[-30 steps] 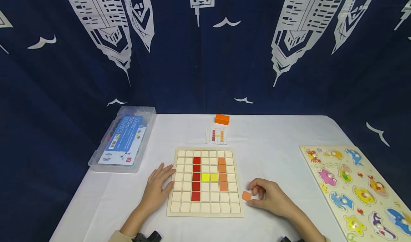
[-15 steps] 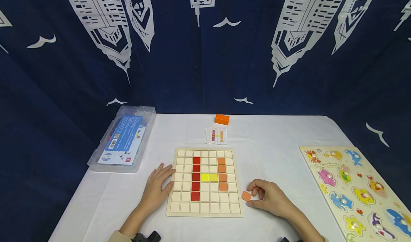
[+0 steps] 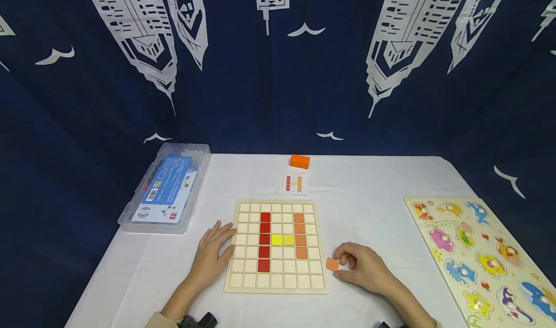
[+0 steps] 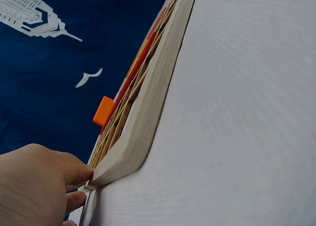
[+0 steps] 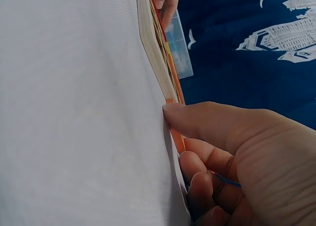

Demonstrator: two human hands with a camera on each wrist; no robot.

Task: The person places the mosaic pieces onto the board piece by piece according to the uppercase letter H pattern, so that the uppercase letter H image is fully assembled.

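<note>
A light wooden grid board [image 3: 276, 288] lies flat on the white table. It carries a column of red tiles [image 3: 264, 239], two yellow tiles [image 3: 283, 240] side by side and a column of orange tiles [image 3: 300, 240]. My left hand [image 3: 211, 256] rests at the board's left edge, fingers spread and fairly straight, tips touching the rim. Just off the right edge of the board, my right hand [image 3: 364, 267] pinches a loose orange square tile [image 3: 332, 264] between thumb and index finger. That tile [image 5: 177, 138] stays low by the tabletop in the right wrist view; the other fingers curl beneath.
Behind the board lie a small pattern card [image 3: 291, 184] with a matching coloured grid and an orange block [image 3: 299, 162]. A clear plastic case [image 3: 187, 221] with a blue label stands at the left. An animal peg puzzle [image 3: 479, 263] covers the right side of the table.
The orange tile by the right hand has turned slightly and shifted a touch. Both hands otherwise stay in nearly the same place.
</note>
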